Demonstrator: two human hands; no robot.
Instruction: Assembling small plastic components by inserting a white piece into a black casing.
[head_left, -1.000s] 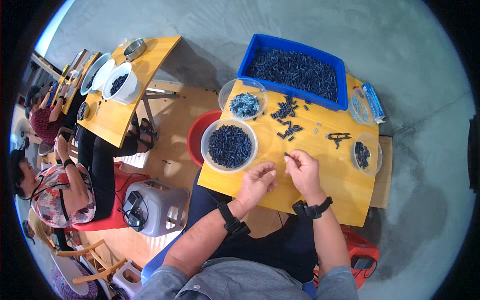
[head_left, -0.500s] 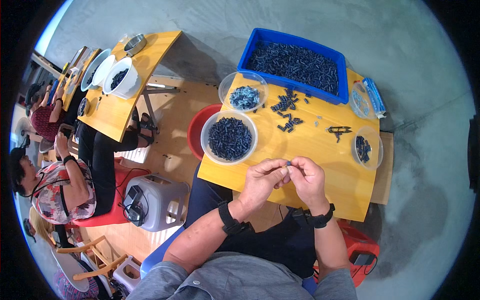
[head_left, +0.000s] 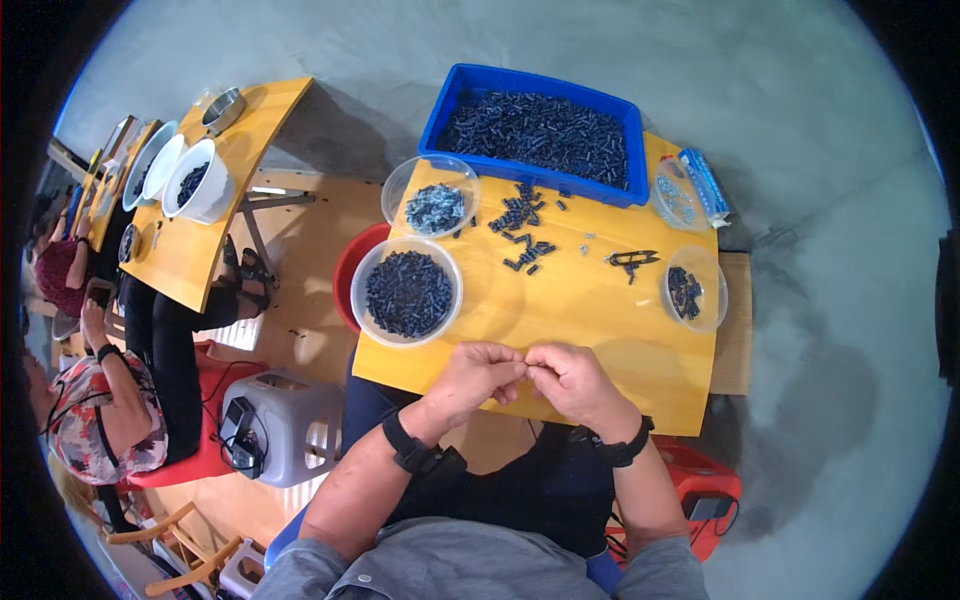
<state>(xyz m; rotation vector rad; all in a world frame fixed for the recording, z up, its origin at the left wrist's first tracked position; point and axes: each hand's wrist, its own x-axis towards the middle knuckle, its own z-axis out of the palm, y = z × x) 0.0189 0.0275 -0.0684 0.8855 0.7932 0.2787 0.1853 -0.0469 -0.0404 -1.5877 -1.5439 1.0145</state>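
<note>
A square yellow wooden table [head_left: 590,330] fills the middle of the view, and along its far edge sits a large blue plastic crate [head_left: 535,130] heaped with small dark plastic pieces. Nearer the person, at the table's left edge, stands a round clear plastic bowl [head_left: 407,292] full of the same dark pieces, with a smaller clear bowl of bluish-grey pieces [head_left: 431,197] just behind it, between the full bowl and the crate. At the right edge a clear bowl holding only a few dark pieces [head_left: 693,290] sits well apart from the others. Loose dark pieces [head_left: 520,225] lie scattered in the open middle of the table, and a small black hand tool [head_left: 632,259] rests near the right bowl. At the near edge the left hand [head_left: 478,377] and the right hand [head_left: 572,384] meet fingertip to fingertip, both curled nearly shut and pinching something tiny between them; the piece itself is too small to make out, though it lies right at the point where the thumbs and forefingers touch. Since the hands work right over the table's near edge, a slip of the pinch could well drop the piece off the edge into the lap or onto the floor. The full bowl overhangs the left edge, so an elbow swing could knock it off.
</note>
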